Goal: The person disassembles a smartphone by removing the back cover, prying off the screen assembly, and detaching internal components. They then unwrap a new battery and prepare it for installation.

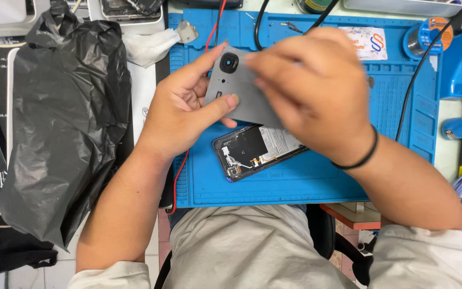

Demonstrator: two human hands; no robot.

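I see an opened phone (258,152) lying on the blue repair mat (306,182). Just above the phone, my left hand (185,115) and right hand (311,91) both grip a grey back cover (236,88), fingers closed on its edges. A black plastic bag (60,118) sits left of the mat.

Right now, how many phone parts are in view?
2: the grey back cover, held by the left hand and right hand; the opened phone body on the blue mat. Others may be hidden.
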